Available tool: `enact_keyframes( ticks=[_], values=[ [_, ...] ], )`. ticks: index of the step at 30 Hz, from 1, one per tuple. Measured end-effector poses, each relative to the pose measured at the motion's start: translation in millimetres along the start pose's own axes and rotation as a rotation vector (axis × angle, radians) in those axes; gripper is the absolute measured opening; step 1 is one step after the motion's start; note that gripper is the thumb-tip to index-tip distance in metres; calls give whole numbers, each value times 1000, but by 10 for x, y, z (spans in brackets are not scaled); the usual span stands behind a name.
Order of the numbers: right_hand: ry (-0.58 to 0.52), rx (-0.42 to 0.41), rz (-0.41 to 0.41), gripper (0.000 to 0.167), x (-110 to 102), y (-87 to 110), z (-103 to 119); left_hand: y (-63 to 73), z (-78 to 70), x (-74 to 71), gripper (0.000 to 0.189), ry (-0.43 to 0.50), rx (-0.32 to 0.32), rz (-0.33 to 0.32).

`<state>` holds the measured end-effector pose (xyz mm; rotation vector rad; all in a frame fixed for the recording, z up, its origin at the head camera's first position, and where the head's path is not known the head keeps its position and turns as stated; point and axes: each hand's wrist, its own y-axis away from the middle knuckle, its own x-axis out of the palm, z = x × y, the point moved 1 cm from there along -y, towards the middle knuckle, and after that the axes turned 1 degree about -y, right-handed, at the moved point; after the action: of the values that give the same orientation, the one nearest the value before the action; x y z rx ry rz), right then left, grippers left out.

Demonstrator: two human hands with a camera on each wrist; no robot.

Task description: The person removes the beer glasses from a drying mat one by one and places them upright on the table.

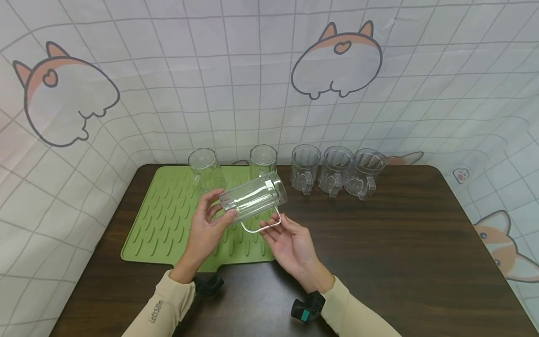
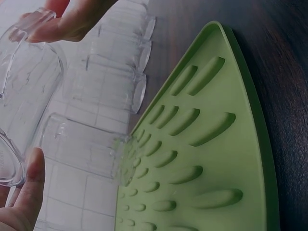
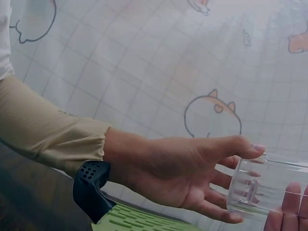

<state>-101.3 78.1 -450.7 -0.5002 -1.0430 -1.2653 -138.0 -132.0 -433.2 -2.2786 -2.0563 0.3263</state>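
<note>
A clear glass mug point(image 1: 252, 196) is held in the air over a green drying mat point(image 1: 164, 229), lying nearly sideways and tilted. The left hand point(image 1: 206, 229) grips the mug's left end, thumb on the near side and fingers behind. At the other end, the right hand point(image 1: 294, 245) pinches the mug's handle point(image 1: 258, 230) between thumb and fingers, palm turned up. In the left wrist view, right-hand fingers point(image 2: 72, 24) hold the handle above the left thumb point(image 2: 32, 178). The right wrist view shows the left fingers point(image 3: 214, 197) around the glass.
Two glass mugs stand at the mat's back edge, one at left point(image 1: 206, 171) and one behind the held mug point(image 1: 263, 159). Right of the mat, three more mugs point(image 1: 335, 166) stand in a row on the dark wooden table point(image 1: 400, 248). A patterned curtain point(image 1: 252, 107) hangs behind.
</note>
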Motion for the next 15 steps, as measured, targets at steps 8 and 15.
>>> enact_keyframes(
  ticks=[8,15],
  values=[
    [-19,8,48,37,33,9,-25,6,-6,-26,61,0,8,3],
    [-34,13,66,38,106,1,-47,11,-17,-73,61,4,20,0]
  ],
)
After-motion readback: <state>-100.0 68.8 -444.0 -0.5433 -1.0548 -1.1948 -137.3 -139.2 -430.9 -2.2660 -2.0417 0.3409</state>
